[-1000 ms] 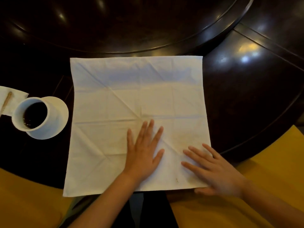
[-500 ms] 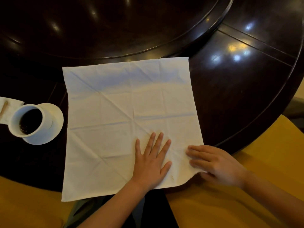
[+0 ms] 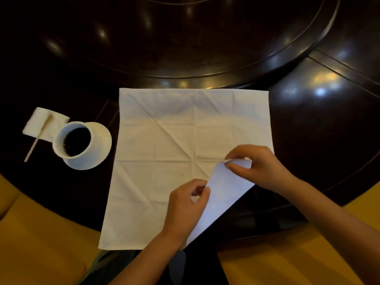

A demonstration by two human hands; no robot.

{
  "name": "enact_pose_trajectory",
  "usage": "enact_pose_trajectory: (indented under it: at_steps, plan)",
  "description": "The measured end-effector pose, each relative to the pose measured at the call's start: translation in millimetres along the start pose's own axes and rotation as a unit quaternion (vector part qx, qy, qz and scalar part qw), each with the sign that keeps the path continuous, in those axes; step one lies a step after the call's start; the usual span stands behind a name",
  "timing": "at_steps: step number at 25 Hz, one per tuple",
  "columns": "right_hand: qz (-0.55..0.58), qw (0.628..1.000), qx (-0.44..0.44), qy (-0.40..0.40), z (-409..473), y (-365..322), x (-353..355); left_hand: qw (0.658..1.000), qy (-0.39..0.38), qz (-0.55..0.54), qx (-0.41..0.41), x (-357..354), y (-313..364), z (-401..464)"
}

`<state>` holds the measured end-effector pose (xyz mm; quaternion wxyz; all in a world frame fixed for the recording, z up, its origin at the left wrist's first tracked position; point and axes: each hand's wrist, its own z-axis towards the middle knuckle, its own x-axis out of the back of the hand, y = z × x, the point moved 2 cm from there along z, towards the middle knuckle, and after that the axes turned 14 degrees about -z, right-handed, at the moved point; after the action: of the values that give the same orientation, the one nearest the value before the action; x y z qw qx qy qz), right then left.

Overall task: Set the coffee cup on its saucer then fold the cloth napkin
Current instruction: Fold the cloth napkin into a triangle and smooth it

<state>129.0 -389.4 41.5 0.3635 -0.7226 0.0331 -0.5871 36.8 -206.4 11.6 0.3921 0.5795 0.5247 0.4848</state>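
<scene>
Only the one head view to go on, looking down at my hands. The cup [image 3: 72, 140] is already sitting on its saucer [image 3: 100, 149] off to my left, well clear of the napkin [image 3: 164, 140], so that half looks done to me.

The napkin lies square on the table [image 3: 320, 128], far edge running left to right. My right hand [image 3: 261, 165] has its fingers [image 3: 232, 166] pinched shut on the near right corner, which is lifted and turned over toward the middle where the old creases cross. My left hand [image 3: 185, 204] sits just beside the flap, fingers curled together at its left edge; can't quite tell if they're actually gripping cloth or just steadying it.

What matters next, I reckon: the fold line runs diagonally from near bottom centre up to the right edge, and the corner's target is up and left of my right fingers. So the right hand is the one to carry it and the left stays to pin the crease.
</scene>
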Motion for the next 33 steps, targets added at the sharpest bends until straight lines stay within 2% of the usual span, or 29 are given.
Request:
enact_pose_trajectory:
  at_steps: [9, 16, 18, 19, 21, 24, 28, 33]
  plan:
    - [0.028, 0.999, 0.009, 0.031, 137.7, -55.0, -16.3, 0.973, 0.218, 0.036, -0.062, 101.7, 9.5, 70.0]
    - [-0.041, 0.997, 0.029, 0.057, 220.7, -83.6, -46.1, 0.955, 0.291, 0.048, -0.043, 140.6, 1.1, 113.3]
    - [-0.062, 0.995, 0.034, 0.065, 238.3, -85.7, -52.1, 0.947, 0.297, 0.092, -0.082, 137.9, -1.3, 117.1]
    - [-0.075, 0.994, 0.036, 0.068, 247.2, -85.6, -56.0, 0.944, 0.28, 0.134, -0.114, 131.9, -2.9, 116.1]
    - [-0.106, 0.991, 0.035, 0.075, 261.0, -83.3, -64.0, 0.934, 0.185, 0.257, -0.168, 104.6, -10.9, 108.3]
    - [-0.146, 0.984, 0.046, 0.089, 270.1, -79.6, -75.2, 0.891, 0.031, 0.431, -0.14, 60.8, -40.1, 94.8]
    - [-0.182, 0.972, 0.091, 0.12, 268.4, -78.7, -78.7, 0.867, -0.014, 0.491, -0.081, 53.2, -66.7, 93.3]
    - [-0.211, 0.965, 0.108, 0.115, 245.2, -67.5, -71.6, 0.864, -0.076, 0.489, -0.098, 51.2, -67.3, 78.2]
